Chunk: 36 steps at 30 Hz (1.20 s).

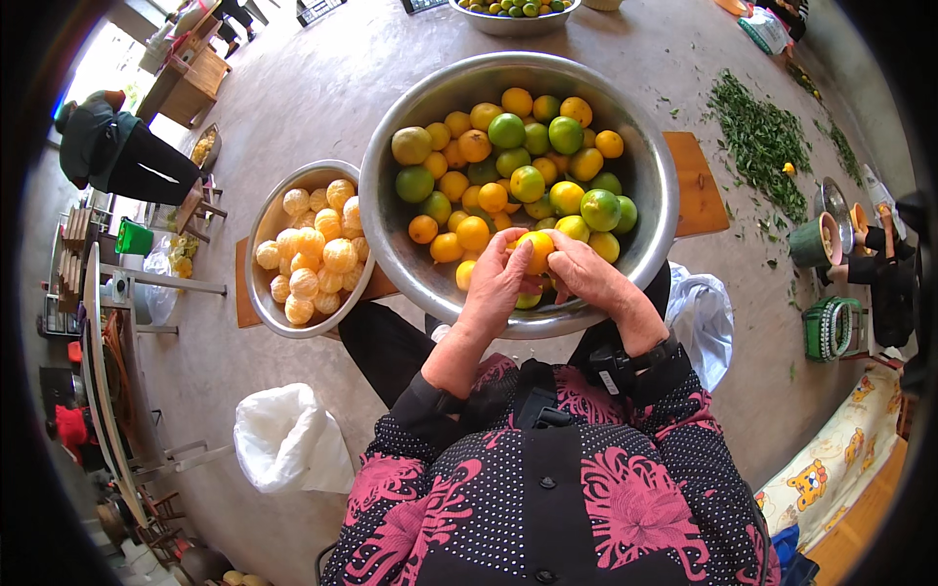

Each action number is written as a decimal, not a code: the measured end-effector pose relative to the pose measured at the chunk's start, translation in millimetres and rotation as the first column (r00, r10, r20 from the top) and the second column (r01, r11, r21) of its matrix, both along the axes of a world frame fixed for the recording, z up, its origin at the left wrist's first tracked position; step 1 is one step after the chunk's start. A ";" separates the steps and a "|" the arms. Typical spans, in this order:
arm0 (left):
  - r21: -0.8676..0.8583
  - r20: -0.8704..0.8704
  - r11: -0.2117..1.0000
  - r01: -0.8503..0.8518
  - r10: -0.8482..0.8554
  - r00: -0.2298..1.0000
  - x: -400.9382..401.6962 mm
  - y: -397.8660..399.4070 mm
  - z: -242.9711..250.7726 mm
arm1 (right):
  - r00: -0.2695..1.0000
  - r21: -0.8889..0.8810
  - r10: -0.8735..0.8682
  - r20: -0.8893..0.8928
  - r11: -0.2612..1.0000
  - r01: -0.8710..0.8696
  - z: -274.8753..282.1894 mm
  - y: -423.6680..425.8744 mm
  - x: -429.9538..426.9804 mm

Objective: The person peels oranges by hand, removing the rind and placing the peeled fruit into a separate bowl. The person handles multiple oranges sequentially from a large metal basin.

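Observation:
Between my two hands, over the near edge of a large metal basin [399,95], is an orange-yellow citrus fruit [537,249]. My left hand [498,275] grips it from the left, thumb across its front. On the other side, my right hand [582,265] has its fingers against the fruit's right edge. Whole green and orange citrus fruits [506,157] fill much of the basin. To its left, a smaller metal bowl [265,311] contains peeled citrus fruits [311,245]. Both vessels rest on a wooden bench [696,183]. The held fruit's underside is hidden.
A white sack [289,439] stands open at the lower left. Another white bag [700,315] lies by my right leg. Green leaves [762,135] are heaped on the floor at right. One person [117,146] bends over at the left; others are near the right rim.

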<state>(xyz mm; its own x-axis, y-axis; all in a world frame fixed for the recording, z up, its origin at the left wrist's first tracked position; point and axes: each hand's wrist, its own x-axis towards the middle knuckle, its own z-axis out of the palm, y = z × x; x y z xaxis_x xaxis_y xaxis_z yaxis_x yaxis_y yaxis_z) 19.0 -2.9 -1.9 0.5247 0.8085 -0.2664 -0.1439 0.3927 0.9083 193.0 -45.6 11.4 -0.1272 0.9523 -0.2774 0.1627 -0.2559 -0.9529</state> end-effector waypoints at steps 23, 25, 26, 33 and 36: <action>-0.200 0.128 0.978 -0.055 0.081 0.988 -4.2 2.9 2.9 | 0.982 0.007 -0.057 -0.179 0.998 0.059 -2.5 4.9 0.8; -0.217 0.149 0.976 -0.026 0.059 0.987 -7.4 6.1 1.7 | 0.984 0.037 -0.050 -0.172 0.998 0.057 2.2 2.3 1.0; -0.215 0.151 0.976 -0.033 0.067 0.986 -7.1 7.1 0.4 | 0.991 0.073 -0.036 -0.131 0.996 0.046 4.3 -0.1 0.7; -0.196 0.197 0.980 -0.021 0.061 0.979 -7.3 6.4 -0.6 | 0.964 0.136 0.027 -0.265 0.991 0.009 5.1 -0.5 -1.0; -0.181 0.149 0.980 -0.085 0.113 0.982 -4.1 3.6 1.6 | 0.969 0.200 -0.110 -0.220 0.967 0.155 -0.2 -0.1 -3.7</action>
<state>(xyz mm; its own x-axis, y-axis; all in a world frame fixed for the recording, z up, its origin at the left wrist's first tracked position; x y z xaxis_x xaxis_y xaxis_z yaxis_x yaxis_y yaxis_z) 14.8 0.7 -0.3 0.4909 0.8075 -0.3271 -0.3264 0.5186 0.7903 189.3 -45.7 11.2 -0.0286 0.9985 -0.0463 -0.0641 -0.0481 -0.9968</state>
